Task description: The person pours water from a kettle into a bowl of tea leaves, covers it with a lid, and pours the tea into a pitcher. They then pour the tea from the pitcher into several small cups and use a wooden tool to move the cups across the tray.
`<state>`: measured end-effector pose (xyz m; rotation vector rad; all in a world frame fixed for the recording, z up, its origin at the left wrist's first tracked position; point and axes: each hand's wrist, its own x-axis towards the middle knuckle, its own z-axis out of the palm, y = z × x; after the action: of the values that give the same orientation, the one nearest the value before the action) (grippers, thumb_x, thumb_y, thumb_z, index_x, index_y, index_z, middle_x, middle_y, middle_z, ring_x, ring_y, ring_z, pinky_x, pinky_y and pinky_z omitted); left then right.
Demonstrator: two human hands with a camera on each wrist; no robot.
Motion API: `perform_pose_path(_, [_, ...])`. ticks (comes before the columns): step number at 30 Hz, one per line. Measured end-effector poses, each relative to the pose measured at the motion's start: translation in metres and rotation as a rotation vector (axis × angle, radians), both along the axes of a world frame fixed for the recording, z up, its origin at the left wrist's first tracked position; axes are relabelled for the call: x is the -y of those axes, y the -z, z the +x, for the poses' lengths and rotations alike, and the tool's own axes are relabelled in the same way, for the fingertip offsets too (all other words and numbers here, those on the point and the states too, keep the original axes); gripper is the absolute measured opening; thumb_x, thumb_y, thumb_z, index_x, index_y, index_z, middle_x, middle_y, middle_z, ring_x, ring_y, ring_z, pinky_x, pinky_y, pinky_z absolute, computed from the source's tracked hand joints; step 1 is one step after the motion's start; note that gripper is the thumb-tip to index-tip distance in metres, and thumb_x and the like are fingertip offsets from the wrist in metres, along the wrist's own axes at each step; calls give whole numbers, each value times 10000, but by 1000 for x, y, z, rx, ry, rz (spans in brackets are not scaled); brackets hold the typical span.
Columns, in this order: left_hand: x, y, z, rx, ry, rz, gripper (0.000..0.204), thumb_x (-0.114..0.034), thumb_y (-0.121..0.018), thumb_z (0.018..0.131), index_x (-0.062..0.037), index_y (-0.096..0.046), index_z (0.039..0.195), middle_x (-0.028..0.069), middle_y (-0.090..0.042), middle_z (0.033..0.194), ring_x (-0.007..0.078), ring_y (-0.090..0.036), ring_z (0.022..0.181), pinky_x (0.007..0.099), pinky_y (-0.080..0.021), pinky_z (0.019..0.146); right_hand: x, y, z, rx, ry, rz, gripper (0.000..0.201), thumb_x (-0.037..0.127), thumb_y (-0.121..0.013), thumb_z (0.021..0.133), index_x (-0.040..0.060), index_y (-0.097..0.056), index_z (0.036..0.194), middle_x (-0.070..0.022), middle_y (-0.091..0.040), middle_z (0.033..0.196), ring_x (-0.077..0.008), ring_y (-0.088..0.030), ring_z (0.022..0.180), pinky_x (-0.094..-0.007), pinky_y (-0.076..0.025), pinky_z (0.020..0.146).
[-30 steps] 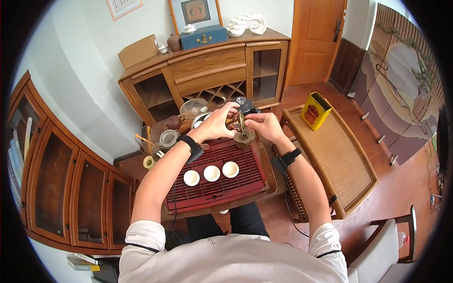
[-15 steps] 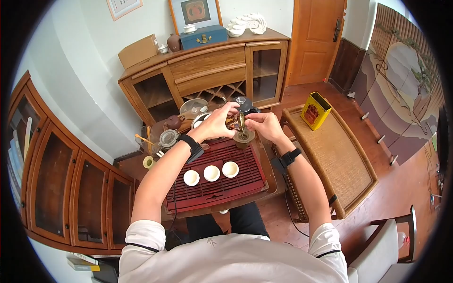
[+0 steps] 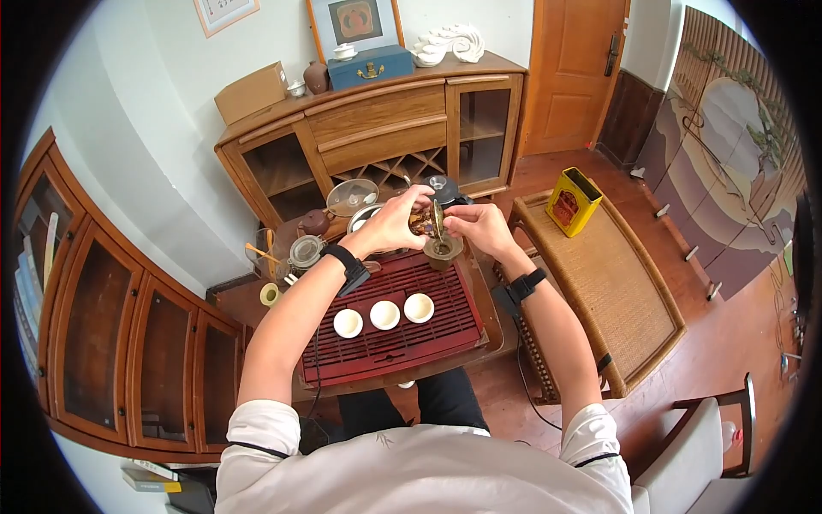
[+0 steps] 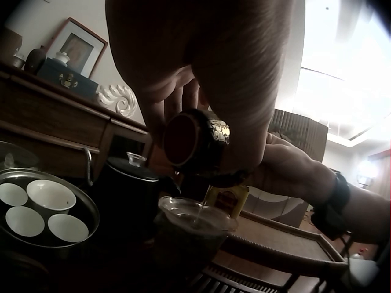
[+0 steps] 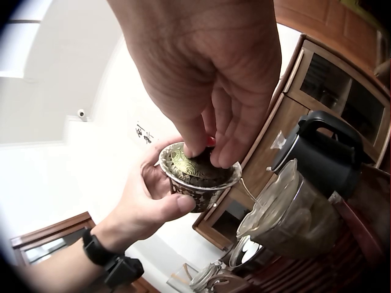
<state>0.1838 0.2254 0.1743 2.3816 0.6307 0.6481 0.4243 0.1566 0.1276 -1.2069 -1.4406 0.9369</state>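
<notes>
My left hand (image 3: 392, 226) grips a dark gaiwan (image 5: 194, 194) with a gold pattern, tilted on its side. The fingers of my right hand (image 3: 481, 231) pinch the gaiwan's lid (image 5: 182, 163), which sits in the rim. From that rim a thin stream of liquid falls into a glass pitcher (image 4: 194, 217) just below. In the right wrist view the pitcher's lobed lip shows close beside the gaiwan. Three small white cups, one of them the middle cup (image 3: 384, 315), stand in a row on the slatted red tea tray (image 3: 402, 353), nearer my body.
A black kettle (image 4: 125, 192) stands behind the pitcher. Left of it, a metal basin (image 4: 91, 224) holds several white cups. A glass jar (image 3: 306, 252) and a brown teapot (image 3: 314, 223) stand farther left. At right, a yellow tin (image 3: 573, 204) rests on a woven side table (image 3: 621, 300).
</notes>
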Motion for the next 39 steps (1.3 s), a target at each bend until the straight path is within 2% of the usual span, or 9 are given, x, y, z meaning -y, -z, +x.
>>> perform_pose_path(8, [0,-2,-1,8,2,0,876,-128,-868,698,-39,-433,1453,258,-667,1337,393,-652,1281,449,-519,1127,-1,0,-1,-56,-17,1,291,160,-810,973,-33,-797,1189,-101,-823,963,-110,-772,837,-274,-630,778])
perform_pose_path(10, [0,-3,-1,-5,-2,-8,880,-127,-870,708,-42,-434,1467,233,-662,1374,364,-643,1311,443,-504,1150,-1,0,-1,-53,-18,1,294,160,-810,973,-36,-795,1192,-98,-821,962,-109,-770,836,-274,-631,778])
perform_pose_path(39, [1,-4,2,-6,-3,0,887,-121,-874,704,-33,-444,1475,229,-653,1384,360,-631,1328,436,-498,1161,-1,2,2,-33,1,-6,322,174,-817,966,-35,-790,1209,-92,-820,963,-103,-764,833,-276,-625,785])
